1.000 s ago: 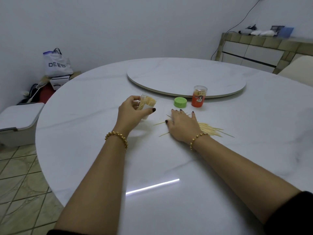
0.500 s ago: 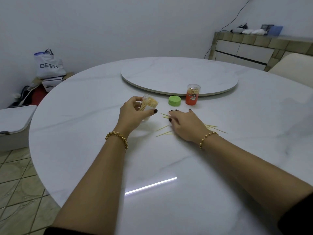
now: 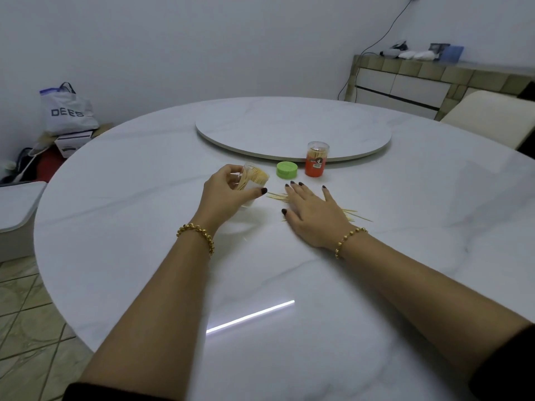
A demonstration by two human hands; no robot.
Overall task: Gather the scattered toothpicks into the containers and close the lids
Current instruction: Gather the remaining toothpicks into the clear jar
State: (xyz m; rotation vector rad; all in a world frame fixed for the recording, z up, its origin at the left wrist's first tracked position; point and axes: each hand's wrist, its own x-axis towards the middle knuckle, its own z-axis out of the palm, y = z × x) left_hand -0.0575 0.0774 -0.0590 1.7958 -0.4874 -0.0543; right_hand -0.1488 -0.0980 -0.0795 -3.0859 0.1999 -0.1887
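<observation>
Her left hand (image 3: 228, 192) is wrapped around a small clear plastic container (image 3: 251, 183), fingers behind it and thumb across the front, tipping it so its open mouth leans toward two o'clock; it is packed with pale wooden toothpicks. Her right hand (image 3: 312, 212) lies flat and spread, palm down, on the loose toothpicks (image 3: 354, 215) scattered over the table (image 3: 144, 227), gripping nothing. Thin sticks poke out from under it at ten o'clock near the fingertips and at three o'clock beside the wrist. Both wrists carry beaded gold bracelets.

The table is round, glossy, white with faint grey veining like marble. At twelve o'clock from the right hand sits a flat round green lid (image 3: 286, 169), and just to its right, at one o'clock, an upright cylindrical container with an orange label (image 3: 316, 160) and a clear top, toothpicks visible inside. Beyond them lies a round turntable (image 3: 289, 125) of the same stone look.
</observation>
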